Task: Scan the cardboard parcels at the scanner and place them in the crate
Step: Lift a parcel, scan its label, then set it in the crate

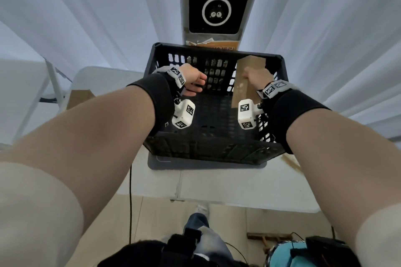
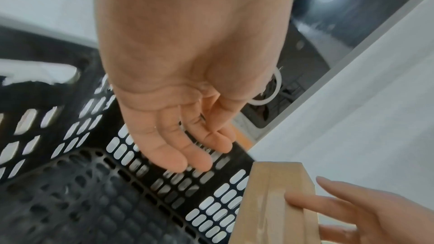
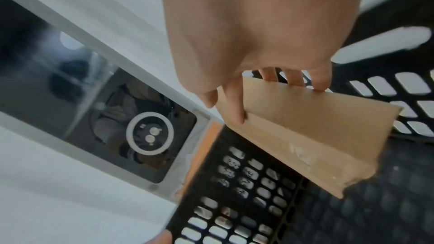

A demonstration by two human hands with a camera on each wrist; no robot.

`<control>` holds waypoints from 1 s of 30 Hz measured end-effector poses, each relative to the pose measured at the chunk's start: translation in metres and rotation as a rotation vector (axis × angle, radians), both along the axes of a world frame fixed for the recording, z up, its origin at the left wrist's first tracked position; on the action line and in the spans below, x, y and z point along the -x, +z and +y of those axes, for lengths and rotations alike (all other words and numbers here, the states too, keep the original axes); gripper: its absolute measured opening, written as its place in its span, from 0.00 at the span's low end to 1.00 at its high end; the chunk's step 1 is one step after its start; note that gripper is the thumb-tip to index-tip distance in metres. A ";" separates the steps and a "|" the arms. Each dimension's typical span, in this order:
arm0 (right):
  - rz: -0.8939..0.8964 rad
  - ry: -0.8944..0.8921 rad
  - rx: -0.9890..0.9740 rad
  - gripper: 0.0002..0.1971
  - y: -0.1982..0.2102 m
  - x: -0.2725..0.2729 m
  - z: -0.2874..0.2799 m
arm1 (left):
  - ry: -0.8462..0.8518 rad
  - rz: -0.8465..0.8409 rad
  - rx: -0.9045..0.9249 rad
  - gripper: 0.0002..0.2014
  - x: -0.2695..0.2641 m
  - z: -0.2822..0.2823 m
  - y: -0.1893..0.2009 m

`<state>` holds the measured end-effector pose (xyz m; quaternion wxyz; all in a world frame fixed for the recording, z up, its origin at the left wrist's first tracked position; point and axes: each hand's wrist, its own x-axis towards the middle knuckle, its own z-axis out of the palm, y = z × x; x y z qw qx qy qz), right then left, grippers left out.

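**Parcel poised over the crate**

Over the black crate [image 1: 152, 71] on the table [image 1: 217, 184], the right hand [image 1: 257, 77] pinches a long cardboard parcel [image 1: 245, 80], thumb on one face, fingers behind. It hangs steeply tilted near the right wall, probably to slide in lengthwise. The left hand [image 1: 193, 82] hovers relaxed and empty. Behind the crate stands the scanner [image 1: 216, 12].

parcel [image 1: 247, 78] – plain brown cardboard, slim, tilted inside crate | crate [image 1: 165, 147] – black, perforated, below scanner [image 1: 216, 0]
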<state>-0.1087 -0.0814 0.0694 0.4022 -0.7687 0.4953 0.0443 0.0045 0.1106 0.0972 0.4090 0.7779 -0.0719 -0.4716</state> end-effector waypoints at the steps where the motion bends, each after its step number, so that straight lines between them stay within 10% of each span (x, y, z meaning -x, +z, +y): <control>1: -0.035 -0.022 0.023 0.34 0.015 0.004 0.007 | -0.008 -0.007 0.030 0.14 0.001 0.010 0.017; 12: -0.610 -0.162 -0.006 0.20 0.205 0.059 0.135 | 0.018 -0.213 0.272 0.07 0.021 0.096 0.168; 30: -1.142 0.151 -0.088 0.21 0.411 0.156 0.276 | -0.037 -0.488 0.608 0.33 0.111 0.222 0.400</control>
